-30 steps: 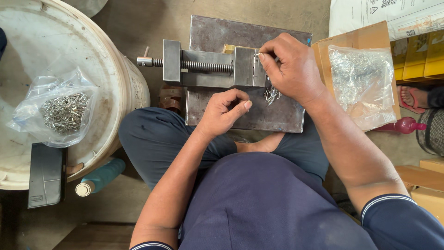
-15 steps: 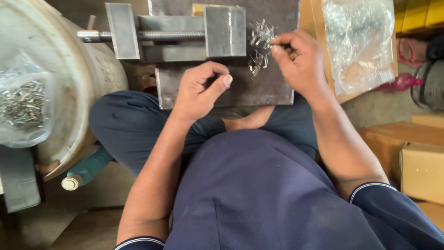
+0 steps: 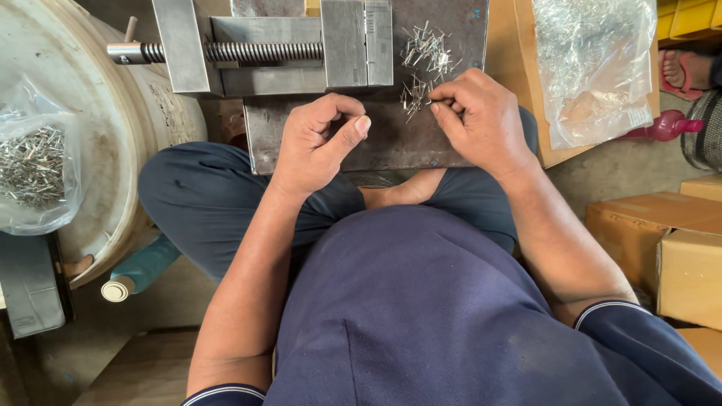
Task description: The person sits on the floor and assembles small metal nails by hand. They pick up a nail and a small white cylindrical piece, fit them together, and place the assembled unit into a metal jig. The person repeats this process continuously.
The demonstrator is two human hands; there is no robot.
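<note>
Fingers [image 3: 440, 105] of the right hand [image 3: 481, 120] pinch narrowly at the loose heap of small silver metal pins [image 3: 423, 64] lying on the dark steel plate [image 3: 391, 143] just beside the grey steel vise [image 3: 301, 49]. The left hand [image 3: 320, 143] rests curled on the plate, thumb against forefinger; whether it holds a pin cannot be told.

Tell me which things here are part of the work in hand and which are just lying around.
In use:
right hand pinching at the loose metal pins
left hand on the steel plate
vise

Lying about:
bag of pins on the white drum
clear bag
cardboard boxes
bottle
</note>
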